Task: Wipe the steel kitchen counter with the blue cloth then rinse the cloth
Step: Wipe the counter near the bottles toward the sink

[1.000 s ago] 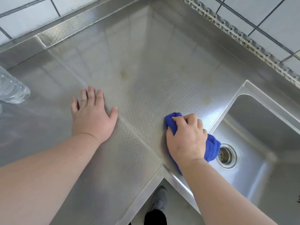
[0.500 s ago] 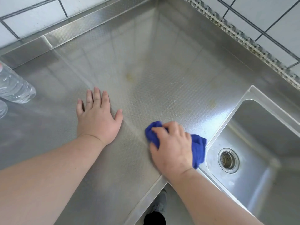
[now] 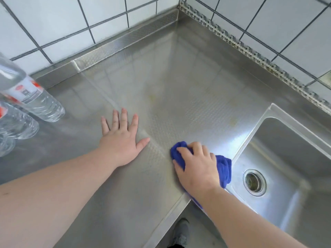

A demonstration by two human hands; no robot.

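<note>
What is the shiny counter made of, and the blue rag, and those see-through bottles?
The counter looks like steel: grey, reflective, with a fine dimpled pattern. The blue rag under the right hand seems a soft, fuzzy cloth, since it bunches up. The bottles look like thin clear plastic, ribbed with paper labels.

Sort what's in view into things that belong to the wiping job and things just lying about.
Belongs to the job:
blue cloth, gripped by the right hand
steel counter
sink, for rinsing
left hand, flat on the counter

Just lying about:
water bottles at the left edge
</note>
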